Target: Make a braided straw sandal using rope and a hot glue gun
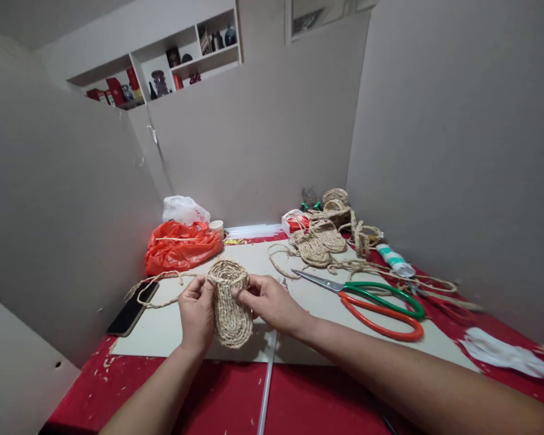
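Observation:
Between my two hands is a small woven straw slipper (233,314), held up over the white board with its rounded end toward me. A braided strap crosses its far part. My left hand (196,311) pinches the slipper's left edge near one end of the strap. On the other side, my right hand (269,301) grips the right edge, thumb on the front and fingers partly hidden behind. A loose straw cord (156,304) trails from the left side over the board. Large scissors (367,299) with one green and one orange-red handle lie partly spread to the right.
A phone (133,311) lies at the left, with a red plastic bag (181,246) beyond it. More woven soles (317,244) and straw cord are piled at the back right, near a green-and-white roll (395,261). A clear rod (266,386) points toward me on the red cloth (317,399).

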A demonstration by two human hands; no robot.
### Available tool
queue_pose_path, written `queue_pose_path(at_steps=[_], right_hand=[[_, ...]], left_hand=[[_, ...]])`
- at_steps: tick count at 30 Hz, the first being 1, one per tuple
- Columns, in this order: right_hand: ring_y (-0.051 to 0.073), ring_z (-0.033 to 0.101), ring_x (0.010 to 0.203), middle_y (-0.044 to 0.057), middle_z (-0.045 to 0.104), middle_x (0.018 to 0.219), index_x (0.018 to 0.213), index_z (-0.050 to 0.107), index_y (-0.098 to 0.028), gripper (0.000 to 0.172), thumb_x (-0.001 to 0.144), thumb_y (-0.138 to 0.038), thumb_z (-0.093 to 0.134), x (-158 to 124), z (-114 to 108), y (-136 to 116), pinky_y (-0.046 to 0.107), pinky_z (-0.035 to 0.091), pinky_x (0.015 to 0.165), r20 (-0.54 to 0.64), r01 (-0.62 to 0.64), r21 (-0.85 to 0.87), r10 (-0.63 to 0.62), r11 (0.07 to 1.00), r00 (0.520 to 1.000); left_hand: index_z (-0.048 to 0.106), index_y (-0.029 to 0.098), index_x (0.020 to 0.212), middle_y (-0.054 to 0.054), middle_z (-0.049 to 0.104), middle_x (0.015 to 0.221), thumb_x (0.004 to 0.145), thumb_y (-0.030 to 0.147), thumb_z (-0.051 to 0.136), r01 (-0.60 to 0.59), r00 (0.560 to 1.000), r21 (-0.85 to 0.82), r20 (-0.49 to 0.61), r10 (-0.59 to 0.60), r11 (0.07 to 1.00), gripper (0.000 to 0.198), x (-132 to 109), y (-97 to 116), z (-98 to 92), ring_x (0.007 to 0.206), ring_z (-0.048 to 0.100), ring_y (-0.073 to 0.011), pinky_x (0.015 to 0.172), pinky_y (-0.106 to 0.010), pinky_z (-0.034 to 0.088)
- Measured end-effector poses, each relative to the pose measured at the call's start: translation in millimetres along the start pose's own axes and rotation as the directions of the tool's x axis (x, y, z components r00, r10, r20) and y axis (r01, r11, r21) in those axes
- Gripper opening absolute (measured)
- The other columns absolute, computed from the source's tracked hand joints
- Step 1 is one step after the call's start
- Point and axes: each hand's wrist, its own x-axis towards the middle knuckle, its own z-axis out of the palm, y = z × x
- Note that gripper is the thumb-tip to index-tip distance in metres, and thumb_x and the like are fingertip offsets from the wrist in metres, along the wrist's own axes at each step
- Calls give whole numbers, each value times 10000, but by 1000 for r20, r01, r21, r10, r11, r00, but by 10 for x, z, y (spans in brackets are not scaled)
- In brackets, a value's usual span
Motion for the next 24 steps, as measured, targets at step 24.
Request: queue_pose_path(at_steps=[24], right_hand=[[157, 598, 685, 82, 682, 803, 1019, 693, -150, 241, 919, -244, 495, -36, -143, 75, 277, 457, 643, 144, 487, -795, -667, 362, 731]], left_hand=[[717, 156, 865, -5, 701, 783, 737, 307, 735, -106, 992, 136, 89, 94, 985, 199, 70, -53, -7, 698, 592, -108, 687, -200, 466]])
